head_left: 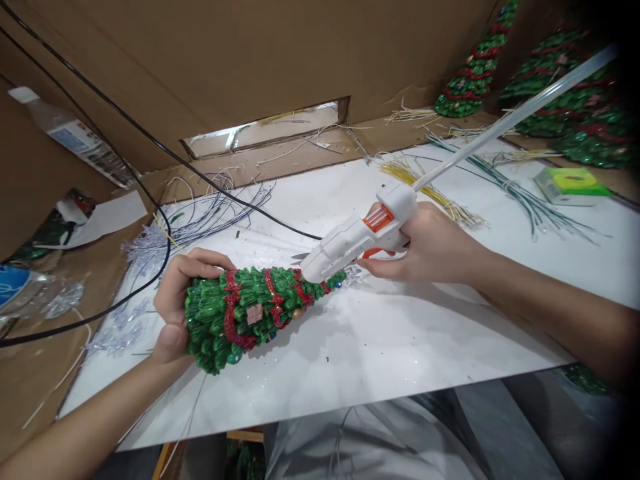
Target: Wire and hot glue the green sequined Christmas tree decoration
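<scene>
A green miniature Christmas tree (pixel 253 313) with red glitter garlands lies tilted on its side, its tip toward the right. My left hand (pixel 177 307) is closed around the wide base end. In my right hand (pixel 435 250) is a white glue gun (pixel 350 237) with an orange trigger, and a long clear glue stick (pixel 515 117) sticks out of its back. The gun's nozzle end meets the upper part of the tree; the exact nozzle point is hidden. Behind the nozzle, a dark pointed metal tip, partly covered, shows on the white board (pixel 400 360).
Bundles of yellow wires (pixel 430 190) and green wires (pixel 505 187) lie at the back right, near a green-yellow box (pixel 570 185). More decorated trees (pixel 467 80) stand behind. A black cable (pixel 117 107) crosses from the left to the gun. Dark wires (pixel 220 207) and a plastic bottle (pixel 75 137) are at left.
</scene>
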Tool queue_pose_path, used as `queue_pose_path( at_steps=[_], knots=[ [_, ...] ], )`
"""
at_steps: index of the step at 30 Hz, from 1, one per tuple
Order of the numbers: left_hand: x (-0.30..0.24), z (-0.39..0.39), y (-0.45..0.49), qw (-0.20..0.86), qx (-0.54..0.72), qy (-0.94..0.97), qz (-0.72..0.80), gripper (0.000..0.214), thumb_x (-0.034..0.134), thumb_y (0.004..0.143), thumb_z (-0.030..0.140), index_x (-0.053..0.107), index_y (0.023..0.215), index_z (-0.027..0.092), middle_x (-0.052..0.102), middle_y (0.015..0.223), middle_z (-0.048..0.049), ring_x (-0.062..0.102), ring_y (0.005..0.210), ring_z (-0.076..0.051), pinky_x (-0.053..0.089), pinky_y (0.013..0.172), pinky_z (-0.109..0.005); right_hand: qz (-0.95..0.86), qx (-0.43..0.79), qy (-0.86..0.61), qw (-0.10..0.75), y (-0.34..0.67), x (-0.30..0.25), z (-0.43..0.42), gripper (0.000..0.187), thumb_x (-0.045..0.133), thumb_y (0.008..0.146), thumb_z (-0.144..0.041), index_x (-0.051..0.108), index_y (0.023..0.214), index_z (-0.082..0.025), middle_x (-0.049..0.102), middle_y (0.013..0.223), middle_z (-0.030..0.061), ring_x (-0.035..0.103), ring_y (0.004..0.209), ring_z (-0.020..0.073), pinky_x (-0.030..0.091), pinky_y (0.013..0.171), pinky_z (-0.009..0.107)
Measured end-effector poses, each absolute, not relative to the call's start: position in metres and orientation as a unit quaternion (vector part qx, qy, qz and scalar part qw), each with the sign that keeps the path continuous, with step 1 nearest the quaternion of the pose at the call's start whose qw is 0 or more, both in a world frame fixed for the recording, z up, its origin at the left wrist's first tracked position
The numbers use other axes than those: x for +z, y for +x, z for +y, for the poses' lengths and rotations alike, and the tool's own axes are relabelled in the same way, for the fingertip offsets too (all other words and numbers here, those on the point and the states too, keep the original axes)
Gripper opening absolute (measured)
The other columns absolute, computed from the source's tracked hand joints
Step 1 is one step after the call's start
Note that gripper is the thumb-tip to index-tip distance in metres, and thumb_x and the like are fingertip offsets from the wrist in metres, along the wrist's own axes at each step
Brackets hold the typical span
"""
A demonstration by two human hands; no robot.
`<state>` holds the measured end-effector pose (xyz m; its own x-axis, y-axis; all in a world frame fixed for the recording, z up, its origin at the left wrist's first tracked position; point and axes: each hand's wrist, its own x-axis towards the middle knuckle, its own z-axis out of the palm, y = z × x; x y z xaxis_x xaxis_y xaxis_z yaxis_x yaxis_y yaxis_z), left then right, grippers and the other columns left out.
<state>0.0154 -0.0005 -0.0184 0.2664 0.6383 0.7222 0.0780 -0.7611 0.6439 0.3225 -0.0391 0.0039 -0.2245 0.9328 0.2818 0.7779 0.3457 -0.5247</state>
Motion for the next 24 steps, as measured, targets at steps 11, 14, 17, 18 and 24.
queue_pose_path(
  at_steps=[11,14,17,18,24],
  knots=[
    [-0.023,0.007,0.01,0.252,0.561,0.76,0.209,0.049,0.049,0.072,0.066,0.063,0.082,0.02,0.067,0.077,-0.0056,0.058,0.063,-0.023,0.04,0.05,-0.035,-0.783,0.077,-0.546,0.289,0.32,0.001,-0.043,0.014,0.057,0.068,-0.034,0.058,0.072,-0.021,0.045,0.056,-0.0025,0.039,0.051,0.0112,0.03,0.054,0.028],
    [-0.023,0.006,0.008,0.262,0.56,0.757,0.211,0.047,0.05,0.071,0.065,0.063,0.083,0.021,0.068,0.078,-0.0057,0.058,0.063,-0.023,0.041,0.05,-0.035,-0.789,0.07,-0.529,0.304,0.321,0.0,-0.044,0.01,0.056,0.068,-0.03,0.056,0.072,-0.021,0.043,0.055,-0.0035,0.037,0.05,0.0108,0.03,0.054,0.028],
    [-0.023,0.005,0.008,0.264,0.557,0.757,0.218,0.047,0.05,0.071,0.065,0.064,0.083,0.021,0.068,0.079,-0.0062,0.059,0.064,-0.024,0.041,0.052,-0.036,-0.792,0.063,-0.525,0.305,0.322,-0.002,-0.044,0.011,0.056,0.069,-0.03,0.056,0.074,-0.021,0.046,0.058,-0.0033,0.038,0.051,0.0107,0.03,0.055,0.027],
    [-0.023,0.005,0.008,0.263,0.558,0.757,0.217,0.047,0.05,0.071,0.065,0.064,0.083,0.021,0.068,0.079,-0.0063,0.059,0.064,-0.024,0.041,0.052,-0.036,-0.792,0.06,-0.524,0.307,0.323,-0.004,-0.044,0.01,0.056,0.069,-0.03,0.056,0.074,-0.021,0.047,0.059,-0.0032,0.038,0.052,0.0106,0.03,0.055,0.027],
    [-0.024,0.006,0.007,0.263,0.558,0.758,0.213,0.047,0.05,0.071,0.063,0.065,0.085,0.021,0.069,0.081,-0.0062,0.058,0.066,-0.024,0.041,0.054,-0.037,-0.792,0.045,-0.517,0.323,0.325,-0.01,-0.043,0.009,0.055,0.07,-0.029,0.055,0.074,-0.021,0.048,0.059,-0.0039,0.038,0.051,0.01,0.03,0.055,0.026]
  ],
)
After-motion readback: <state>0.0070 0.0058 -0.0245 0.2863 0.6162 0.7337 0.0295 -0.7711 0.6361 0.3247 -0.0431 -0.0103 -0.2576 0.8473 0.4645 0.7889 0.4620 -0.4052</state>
